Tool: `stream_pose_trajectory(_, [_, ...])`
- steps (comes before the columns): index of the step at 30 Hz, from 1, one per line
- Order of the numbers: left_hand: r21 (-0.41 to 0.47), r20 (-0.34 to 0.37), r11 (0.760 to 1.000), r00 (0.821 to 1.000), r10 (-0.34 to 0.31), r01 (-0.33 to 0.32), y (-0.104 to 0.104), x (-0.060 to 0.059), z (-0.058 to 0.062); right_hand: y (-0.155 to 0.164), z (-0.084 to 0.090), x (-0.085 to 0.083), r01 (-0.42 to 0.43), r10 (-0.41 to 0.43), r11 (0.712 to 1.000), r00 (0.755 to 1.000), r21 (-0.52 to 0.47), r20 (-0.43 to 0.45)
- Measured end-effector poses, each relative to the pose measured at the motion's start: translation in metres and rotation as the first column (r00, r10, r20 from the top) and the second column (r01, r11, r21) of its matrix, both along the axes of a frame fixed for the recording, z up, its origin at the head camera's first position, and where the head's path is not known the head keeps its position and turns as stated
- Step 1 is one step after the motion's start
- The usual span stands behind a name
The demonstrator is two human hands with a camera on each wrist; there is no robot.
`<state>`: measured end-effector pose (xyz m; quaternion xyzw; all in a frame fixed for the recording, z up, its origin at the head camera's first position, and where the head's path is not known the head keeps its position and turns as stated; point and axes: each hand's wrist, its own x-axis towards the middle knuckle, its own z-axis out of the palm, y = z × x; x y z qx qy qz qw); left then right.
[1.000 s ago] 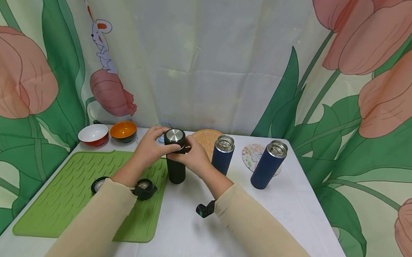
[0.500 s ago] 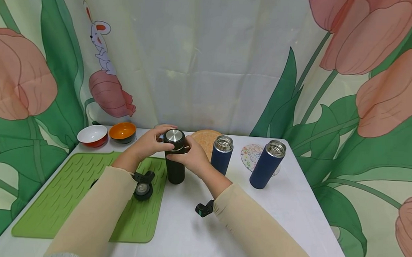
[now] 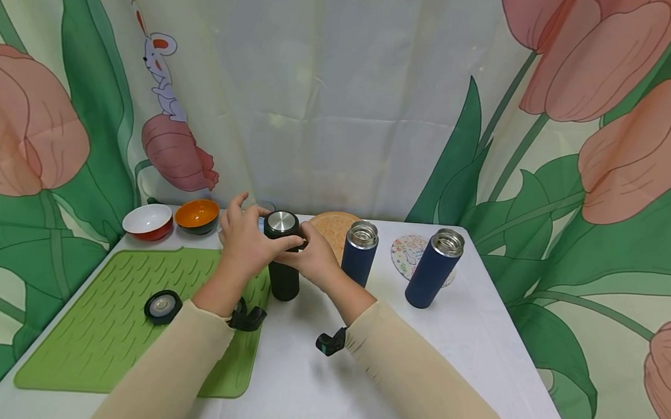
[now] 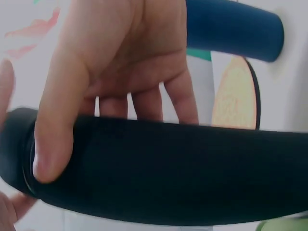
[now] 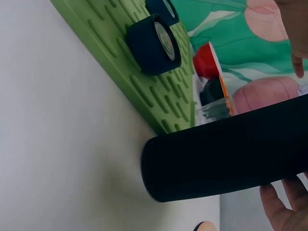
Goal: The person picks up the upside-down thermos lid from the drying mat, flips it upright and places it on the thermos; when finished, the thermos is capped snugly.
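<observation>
A black thermos bottle with a steel-topped lid stands upright on the white table, right of the green mat. My right hand grips it just below the lid; in the left wrist view its thumb presses the near side and its fingers pass behind. My left hand is at the lid, thumb across the front and index finger at the back left. Its other fingers fan upward. The bottle's upper body is partly hidden by both hands.
Two lidless navy bottles stand at the right. Black lids lie on the mat. White-and-red and orange bowls, a clear glass, a round board and a patterned disc sit behind.
My left hand has turned around the lid: its thumb reaches further right and its fingers have spread and risen. The left forearm has swung right, uncovering one mat lid and hiding the other.
</observation>
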<state>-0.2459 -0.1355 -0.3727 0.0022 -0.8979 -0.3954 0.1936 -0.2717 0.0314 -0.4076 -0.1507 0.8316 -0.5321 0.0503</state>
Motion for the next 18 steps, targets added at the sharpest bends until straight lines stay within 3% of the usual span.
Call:
stream_pose_trajectory(4, [-0.008,-0.009,0.997,0.997,0.072,-0.072,0.008,0.004,0.0,-0.001,-0.001,0.0,-0.002,0.002,1.0,1.0,-0.018,-0.011])
stream_pose_trajectory(8, [0.001,-0.001,0.997,0.997,0.073,-0.073,0.007,0.003,0.0,-0.002,-0.001,0.0,-0.021,0.021,0.998,1.0,-0.054,0.007])
stream_pose_trajectory(13, [0.023,0.036,0.999,0.999,-0.041,0.04,-0.003,-0.001,0.002,-0.001,-0.001,0.002,-0.024,0.025,0.998,1.0,-0.062,0.018])
stream_pose_trajectory(18, [0.071,0.106,0.98,0.975,-0.195,0.188,-0.016,-0.007,0.006,0.001,-0.001,0.002,-0.028,0.028,0.998,1.0,-0.058,0.001])
